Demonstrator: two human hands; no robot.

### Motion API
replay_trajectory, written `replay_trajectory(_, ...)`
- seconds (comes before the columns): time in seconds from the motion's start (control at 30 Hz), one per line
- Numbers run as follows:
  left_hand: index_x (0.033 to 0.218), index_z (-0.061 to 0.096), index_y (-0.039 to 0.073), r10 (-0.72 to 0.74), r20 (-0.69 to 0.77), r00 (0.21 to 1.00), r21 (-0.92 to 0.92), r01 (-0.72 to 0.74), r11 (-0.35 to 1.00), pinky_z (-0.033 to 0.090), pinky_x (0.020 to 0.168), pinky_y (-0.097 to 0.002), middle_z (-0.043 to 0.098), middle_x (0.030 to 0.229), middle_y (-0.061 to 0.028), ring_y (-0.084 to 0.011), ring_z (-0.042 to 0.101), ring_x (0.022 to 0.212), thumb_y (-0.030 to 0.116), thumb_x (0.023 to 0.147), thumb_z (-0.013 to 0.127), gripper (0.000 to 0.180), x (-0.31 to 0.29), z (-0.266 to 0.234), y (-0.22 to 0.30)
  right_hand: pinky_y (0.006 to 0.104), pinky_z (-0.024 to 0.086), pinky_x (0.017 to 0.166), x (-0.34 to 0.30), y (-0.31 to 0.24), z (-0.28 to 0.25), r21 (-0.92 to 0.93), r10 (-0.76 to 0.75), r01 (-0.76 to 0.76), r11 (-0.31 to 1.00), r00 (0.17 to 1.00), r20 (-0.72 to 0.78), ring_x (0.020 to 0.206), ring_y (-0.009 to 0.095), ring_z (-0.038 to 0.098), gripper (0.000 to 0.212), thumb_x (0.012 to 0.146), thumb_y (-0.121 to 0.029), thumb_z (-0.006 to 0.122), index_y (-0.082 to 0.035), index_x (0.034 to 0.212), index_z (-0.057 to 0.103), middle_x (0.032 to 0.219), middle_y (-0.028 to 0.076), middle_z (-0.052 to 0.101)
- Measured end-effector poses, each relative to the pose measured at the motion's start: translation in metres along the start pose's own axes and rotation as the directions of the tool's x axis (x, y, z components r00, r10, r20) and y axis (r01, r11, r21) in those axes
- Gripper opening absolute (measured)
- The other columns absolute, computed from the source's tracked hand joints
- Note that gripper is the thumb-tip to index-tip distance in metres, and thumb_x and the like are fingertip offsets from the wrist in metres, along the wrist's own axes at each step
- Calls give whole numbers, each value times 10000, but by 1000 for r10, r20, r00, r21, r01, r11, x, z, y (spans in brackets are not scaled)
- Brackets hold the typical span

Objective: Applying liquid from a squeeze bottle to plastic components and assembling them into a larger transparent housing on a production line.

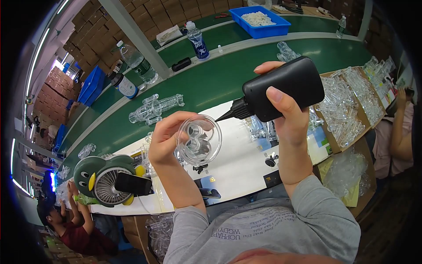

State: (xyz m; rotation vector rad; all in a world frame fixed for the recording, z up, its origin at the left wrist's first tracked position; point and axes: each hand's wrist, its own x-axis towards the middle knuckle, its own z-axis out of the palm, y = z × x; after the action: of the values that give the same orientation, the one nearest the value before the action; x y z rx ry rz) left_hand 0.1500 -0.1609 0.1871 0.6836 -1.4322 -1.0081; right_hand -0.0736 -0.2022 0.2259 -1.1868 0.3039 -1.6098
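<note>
In my left hand [163,138] I hold a clear round plastic part [210,152] by its left edge, with tube-like shapes inside its ring. My right hand [288,108] is wrapped round a black squeeze bottle [292,86], which lies tilted with its thin nozzle [226,116] pointing left and down. The nozzle tip is at the part's upper right rim; whether they touch I cannot tell. Below my hands is a white printed sheet [235,169]. Beyond my left hand, a clear plastic assembly [156,108] lies on the green surface [211,90].
A green penguin-shaped fan [83,176] with a black phone [132,183] before it stands left. Cardboard boxes of clear parts [338,110] sit right. Drink bottles [198,42] and a blue tray [281,30] stand farther back. Other people work at left [83,235] and right [391,145].
</note>
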Motion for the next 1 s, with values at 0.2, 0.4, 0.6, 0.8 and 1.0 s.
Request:
replay_trajectory(0.2,917,567,-104,-9,49,999,-4,9,1000,503,678,-332,598,840,-213,-271,616,732,283,702,681,458,1,1,2,239,488,657,0,0,-1,-37,18,-18,999,1000,4,741,135,585,336,683,-120,621,15,979,539,921,117,580)
replay_trajectory(0.4,998,553,-105,-1,215,977,-23,6,1000,476,762,-347,621,881,-203,-272,619,833,206,754,616,400,2,-9,-2,263,499,684,-1,-1,-1,-67,52,-51,996,999,7,767,162,589,379,668,-127,613,26,997,504,972,153,565)
replay_trajectory(0.6,900,578,-112,-21,100,995,-48,26,999,495,616,-307,593,802,-227,-267,607,699,287,689,687,464,1,2,-1,264,498,682,-1,-2,-1,-63,54,-53,997,998,20,765,165,588,382,664,-128,614,25,996,506,967,152,568)
replay_trajectory(0.8,888,578,-120,-17,122,992,-53,23,998,479,585,-298,591,769,-230,-268,598,673,294,679,684,476,2,4,0,269,500,684,0,-2,-2,-64,59,-57,996,998,27,766,167,588,380,665,-127,611,23,998,507,965,154,568)
replay_trajectory(1.0,1000,547,-117,22,301,953,-74,0,997,473,754,-340,615,891,-209,-279,619,831,147,745,585,369,3,-9,-4,272,503,687,-1,-2,-1,-61,62,-60,996,998,30,773,170,588,381,664,-127,613,23,997,508,965,154,567)
